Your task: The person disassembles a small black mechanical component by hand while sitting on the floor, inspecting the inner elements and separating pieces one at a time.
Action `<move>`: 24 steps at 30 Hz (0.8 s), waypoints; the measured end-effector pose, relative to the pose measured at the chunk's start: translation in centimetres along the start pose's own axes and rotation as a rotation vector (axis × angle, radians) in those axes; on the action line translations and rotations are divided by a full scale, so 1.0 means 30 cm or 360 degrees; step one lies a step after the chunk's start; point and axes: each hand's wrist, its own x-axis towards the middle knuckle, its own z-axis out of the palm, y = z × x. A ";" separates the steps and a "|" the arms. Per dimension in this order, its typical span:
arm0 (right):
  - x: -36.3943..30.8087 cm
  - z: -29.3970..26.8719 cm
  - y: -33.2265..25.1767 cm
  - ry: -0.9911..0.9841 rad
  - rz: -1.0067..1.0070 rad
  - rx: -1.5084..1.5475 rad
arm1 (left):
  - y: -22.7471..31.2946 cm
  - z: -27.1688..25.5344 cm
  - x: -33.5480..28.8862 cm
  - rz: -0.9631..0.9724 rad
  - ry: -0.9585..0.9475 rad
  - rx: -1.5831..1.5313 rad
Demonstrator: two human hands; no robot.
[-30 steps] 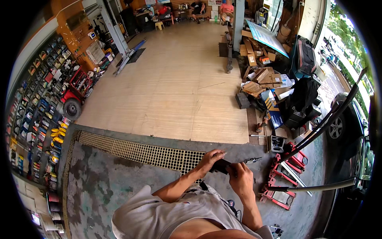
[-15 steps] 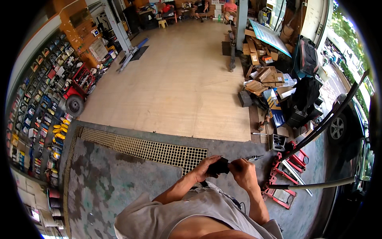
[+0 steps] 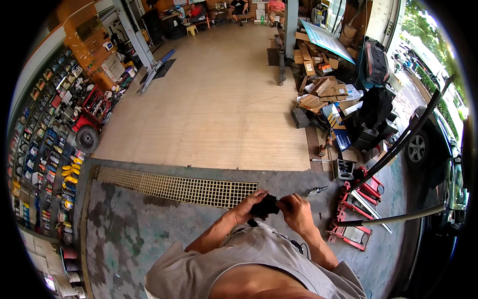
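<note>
In front of my waist I hold a small dark black object (image 3: 265,206), flat and boxy, whose exact kind I cannot make out. My left hand (image 3: 242,209) is closed around its left side, thumb and fingers wrapped on it. At its right edge, the fingertips of my right hand (image 3: 298,210) pinch together on the same object. The palms hide part of it. Just beyond my right hand, a metallic hand tool (image 3: 317,190) lies on the grey concrete floor (image 3: 149,224).
A metal drain grate (image 3: 209,192) crosses the floor before me, with tan flooring (image 3: 209,109) beyond it. Red floor jacks (image 3: 354,226) and cardboard boxes (image 3: 332,89) are on the right, near a dark car (image 3: 440,154). Stocked shelves (image 3: 45,144) line the left. Several people sit at the back.
Both hands keep hold of the black object, which has tilted slightly and sits a little further left in view. The surroundings shift slightly left and up as my head moves.
</note>
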 end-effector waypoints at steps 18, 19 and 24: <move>-0.088 0.073 0.000 0.0100 0.0162 0.0163 | -0.018 -0.018 0.008 0.0322 0.0332 0.0371; -0.084 0.072 -0.001 0.0105 0.0160 0.0188 | -0.017 -0.021 0.005 0.0334 0.0338 0.0393; -0.070 0.079 -0.008 0.0094 0.0126 0.0263 | -0.046 -0.041 -0.001 0.0572 0.0369 0.0405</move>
